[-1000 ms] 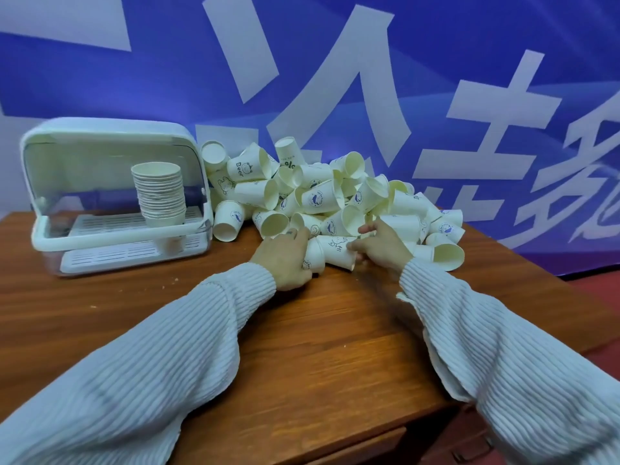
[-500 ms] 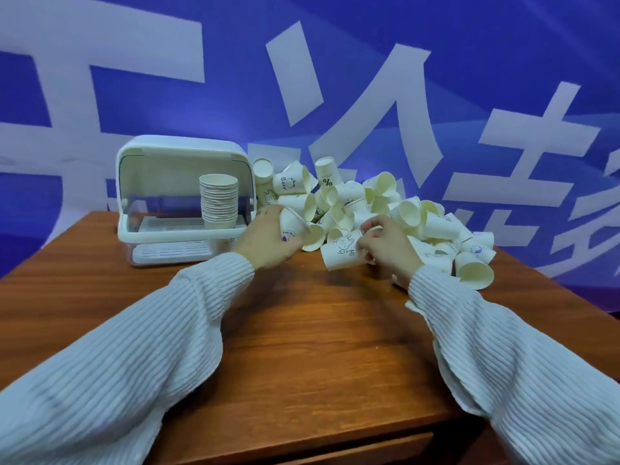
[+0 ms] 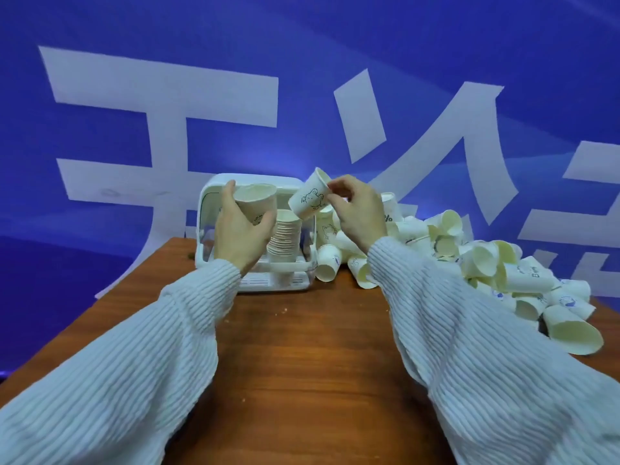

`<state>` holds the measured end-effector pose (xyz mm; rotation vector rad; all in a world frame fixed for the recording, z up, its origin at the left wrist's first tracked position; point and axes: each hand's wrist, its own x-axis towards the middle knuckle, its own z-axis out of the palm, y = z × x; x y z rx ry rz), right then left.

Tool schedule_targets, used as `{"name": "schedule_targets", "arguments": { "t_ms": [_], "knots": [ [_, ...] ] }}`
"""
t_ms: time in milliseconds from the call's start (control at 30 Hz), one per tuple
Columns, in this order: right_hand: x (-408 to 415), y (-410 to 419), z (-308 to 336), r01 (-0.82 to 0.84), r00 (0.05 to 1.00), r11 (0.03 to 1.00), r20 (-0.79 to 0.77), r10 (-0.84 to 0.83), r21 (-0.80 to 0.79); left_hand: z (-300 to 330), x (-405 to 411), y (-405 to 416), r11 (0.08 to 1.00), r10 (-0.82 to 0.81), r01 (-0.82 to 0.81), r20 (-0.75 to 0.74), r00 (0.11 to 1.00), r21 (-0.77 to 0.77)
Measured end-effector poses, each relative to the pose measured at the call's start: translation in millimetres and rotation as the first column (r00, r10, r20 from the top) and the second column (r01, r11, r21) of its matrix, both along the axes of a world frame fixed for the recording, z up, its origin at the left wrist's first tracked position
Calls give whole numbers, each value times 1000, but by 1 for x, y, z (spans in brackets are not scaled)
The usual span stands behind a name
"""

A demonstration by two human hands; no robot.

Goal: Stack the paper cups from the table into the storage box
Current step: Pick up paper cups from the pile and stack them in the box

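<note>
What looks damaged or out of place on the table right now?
Nothing looks damaged. The loose cups lie tumbled on their sides right of the storage box; the stack inside stands upright. Small crumbs dot the table.

Wooden table (image 3: 302, 364) bears storage box (image 3: 214, 196) and loose cups (image 3: 523, 280).

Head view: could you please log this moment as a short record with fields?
left hand: grips a paper cup, mouth up
right hand: pinches a bear-print cup, tilted
storage box: open, holds an upright cup stack
loose cups: heaped right of the box
table: brown wood
</note>
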<state>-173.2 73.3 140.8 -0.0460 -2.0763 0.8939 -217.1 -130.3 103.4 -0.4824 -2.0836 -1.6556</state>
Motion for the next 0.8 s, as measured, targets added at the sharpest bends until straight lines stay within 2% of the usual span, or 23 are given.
{"name": "schedule_targets", "arguments": {
  "t_ms": [100, 267, 500, 667, 800],
  "knots": [
    [-30, -12, 5, -3, 1000, 994, 24, 1, 108, -1, -13, -9, 1000, 32, -32, 12, 999, 1],
    [-60, -16, 7, -1, 983, 949, 176, -57, 314, -6, -30, -15, 1000, 21, -21, 11, 1000, -23],
    [-64, -31, -2, -177, 877, 849, 472, -94, 498, -10, -41, -14, 998, 22, -24, -20, 1000, -57],
    [-63, -30, -4, -233, 841, 860, 538, -56, 453, 2, -54, -6, 995, 43, -50, -86, 995, -81],
    [-53, -22, -13, -77, 944, 954, 329, -24, 290, 23, -70, 13, 997, -16, 7, -134, 991, -71]
  ]
}}
